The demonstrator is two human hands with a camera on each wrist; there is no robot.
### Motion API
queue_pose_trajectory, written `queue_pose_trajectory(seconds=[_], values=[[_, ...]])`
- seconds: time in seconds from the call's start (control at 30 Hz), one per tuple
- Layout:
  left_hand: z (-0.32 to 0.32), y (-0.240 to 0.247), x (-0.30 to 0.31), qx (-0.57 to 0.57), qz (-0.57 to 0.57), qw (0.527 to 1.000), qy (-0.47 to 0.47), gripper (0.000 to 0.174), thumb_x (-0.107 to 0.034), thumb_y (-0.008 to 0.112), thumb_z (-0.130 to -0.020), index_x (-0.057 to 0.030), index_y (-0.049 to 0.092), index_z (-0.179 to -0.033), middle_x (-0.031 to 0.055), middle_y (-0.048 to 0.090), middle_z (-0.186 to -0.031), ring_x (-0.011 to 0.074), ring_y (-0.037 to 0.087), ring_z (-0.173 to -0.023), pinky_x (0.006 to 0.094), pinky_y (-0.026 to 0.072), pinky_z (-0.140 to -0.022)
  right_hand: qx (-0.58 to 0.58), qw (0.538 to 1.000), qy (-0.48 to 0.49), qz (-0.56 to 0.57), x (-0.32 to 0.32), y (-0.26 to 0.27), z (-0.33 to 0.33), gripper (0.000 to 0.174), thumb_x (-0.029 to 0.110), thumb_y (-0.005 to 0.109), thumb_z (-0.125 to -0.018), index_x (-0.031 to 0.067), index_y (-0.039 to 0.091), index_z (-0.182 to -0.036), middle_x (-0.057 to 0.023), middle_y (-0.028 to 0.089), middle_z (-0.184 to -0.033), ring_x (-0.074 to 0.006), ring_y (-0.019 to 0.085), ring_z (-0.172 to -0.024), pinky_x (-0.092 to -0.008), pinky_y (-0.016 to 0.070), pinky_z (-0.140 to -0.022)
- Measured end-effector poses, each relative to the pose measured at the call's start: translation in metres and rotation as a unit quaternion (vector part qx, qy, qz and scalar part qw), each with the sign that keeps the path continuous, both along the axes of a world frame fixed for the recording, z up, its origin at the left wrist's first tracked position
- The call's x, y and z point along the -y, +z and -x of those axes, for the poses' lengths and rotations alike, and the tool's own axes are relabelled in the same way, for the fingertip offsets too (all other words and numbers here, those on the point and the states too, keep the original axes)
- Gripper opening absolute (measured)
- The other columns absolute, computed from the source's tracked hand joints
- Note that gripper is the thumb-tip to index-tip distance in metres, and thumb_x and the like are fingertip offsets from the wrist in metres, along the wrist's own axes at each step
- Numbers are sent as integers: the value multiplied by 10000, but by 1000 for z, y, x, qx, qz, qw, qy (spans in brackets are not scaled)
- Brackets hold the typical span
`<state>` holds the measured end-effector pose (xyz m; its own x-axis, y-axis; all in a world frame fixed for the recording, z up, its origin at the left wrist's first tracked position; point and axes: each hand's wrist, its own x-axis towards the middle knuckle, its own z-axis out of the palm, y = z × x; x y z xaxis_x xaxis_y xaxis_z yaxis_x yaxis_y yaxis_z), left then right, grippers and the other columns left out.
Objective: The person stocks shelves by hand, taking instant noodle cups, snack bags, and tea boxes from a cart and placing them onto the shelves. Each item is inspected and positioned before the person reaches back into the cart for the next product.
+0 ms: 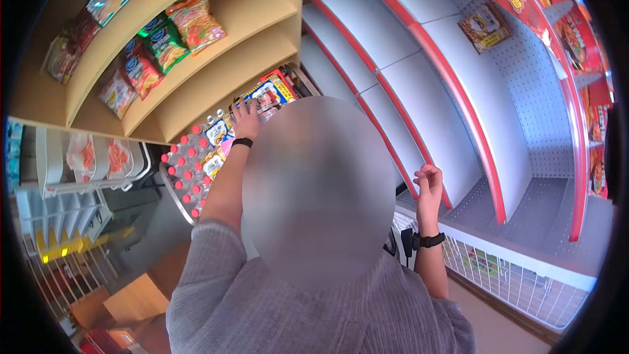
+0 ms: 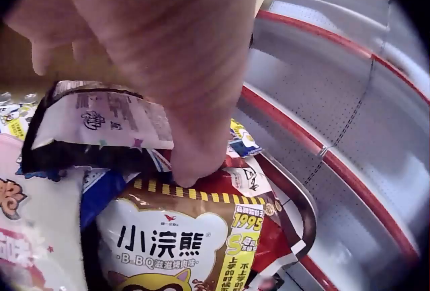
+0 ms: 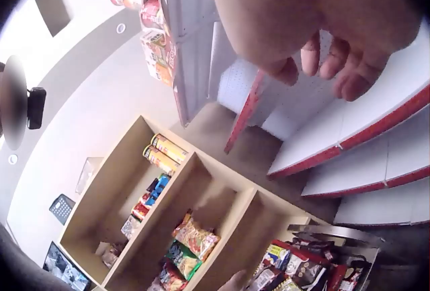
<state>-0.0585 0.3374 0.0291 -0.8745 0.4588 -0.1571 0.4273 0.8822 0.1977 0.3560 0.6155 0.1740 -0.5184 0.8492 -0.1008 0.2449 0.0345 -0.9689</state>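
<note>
My left hand [image 1: 246, 119] reaches over a cart of snack packs, its fingers spread and pointing away from me. In the left wrist view the thumb [image 2: 195, 163] comes down at the top edge of a brown and white snack bag [image 2: 168, 237] with a cartoon raccoon. A black-edged pink pack [image 2: 101, 126] lies beneath the palm, partly hidden. To its left is a pink and white bag [image 2: 33, 217]. My right hand [image 1: 429, 183] is raised beside the white shelves, with fingers loosely bent and nothing in them.
Red-capped bottles [image 1: 187, 170] fill the near end of the cart [image 1: 171, 190]. Wooden shelves [image 1: 242, 39] with chip bags [image 1: 164, 46] stand ahead to the left. White red-edged shelves [image 1: 419, 98] rise on the right, one holding a brown snack pack [image 1: 485, 27]; a white wire basket [image 1: 517, 275] is below.
</note>
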Motion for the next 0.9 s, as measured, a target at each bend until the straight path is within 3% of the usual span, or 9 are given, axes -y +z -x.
queue_pose_trajectory(seconds=[0.17, 0.3, 0.33, 0.47, 0.6, 0.67, 0.77, 0.83, 0.9], values=[[4, -28, -6, 5, 25, 999, 21, 1140, -325, 945, -617, -178, 313, -1553, 162, 356, -1534, 423, 310, -1447, 670, 353, -1107, -5, 999, -42, 7, -2, -6, -25, 148, 85, 562, -1002, 41, 567, -1143, -44, 583, -1074, -145, 608, -982, -293, 499, -832], [-2, -23, -10, 7, 30, 999, 36, 980, -251, 910, -667, -158, 378, -1485, 131, 405, -1485, 388, 348, -1418, 615, 470, -1019, 7, 999, -48, 2, -2, -9, -25, 159, 81, 560, -1002, 36, 567, -1154, -44, 585, -1075, -148, 617, -989, -294, 501, -839], [-3, -25, -8, -4, 40, 999, 23, 859, -245, 867, -723, -145, 414, -1447, 131, 401, -1487, 384, 365, -1406, 602, 508, -964, 12, 999, -40, 5, -1, -7, -21, 163, 82, 560, -1002, 34, 567, -1158, -44, 585, -1077, -149, 618, -993, -296, 503, -848], [-11, -39, -1, -51, 21, 998, 3, 671, -249, 770, -831, -113, 465, -1413, 139, 429, -1468, 379, 405, -1371, 590, 506, -954, -13, 1000, -26, 10, -2, -11, -7, 150, 88, 578, -1008, 26, 558, -1144, -45, 593, -1055, -132, 579, -910, -297, 497, -818], [-13, -45, 10, -84, -5, 996, -8, 646, -238, 789, -823, -97, 482, -1373, 116, 449, -1421, 364, 418, -1353, 609, 495, -969, -3, 1000, 10, -14, -2, -13, 7, 148, 76, 581, -1007, 34, 561, -1147, -40, 599, -1040, -128, 590, -925, -295, 499, -830], [-11, -45, 12, -107, -30, 994, -9, 632, -193, 790, -819, -74, 490, -1362, 120, 471, -1408, 364, 421, -1351, 563, 488, -1000, 3, 999, 24, -32, -3, -15, 12, 148, 65, 581, -1003, 34, 562, -1147, -38, 602, -1034, -128, 595, -932, -293, 499, -835], [-21, -20, 12, -123, -81, 989, -9, 569, -64, 729, -818, -18, 506, -1340, 154, 500, -1390, 387, 440, -1330, 512, 460, -1054, 11, 998, 52, -38, -3, -26, 16, 156, 39, 588, -989, 29, 566, -1143, -39, 611, -1034, -130, 607, -946, -286, 503, -833], [-22, -16, 16, -194, -148, 968, -63, 497, -14, 594, -866, 21, 516, -1356, 168, 499, -1405, 384, 452, -1338, 501, 419, -1091, 4, 998, 66, -24, -3, -40, 19, 170, 6, 583, -969, 20, 569, -1137, -43, 617, -1037, -137, 617, -948, -283, 509, -844], [-39, 23, 9, -206, -182, 958, -77, 542, 62, 597, -809, 51, 514, -1345, 194, 507, -1387, 404, 462, -1321, 484, 390, -1126, -1, 997, 81, -21, 2, -52, 26, 176, -6, 576, -966, 22, 572, -1140, -46, 624, -1053, -140, 627, -963, -284, 513, -849]])
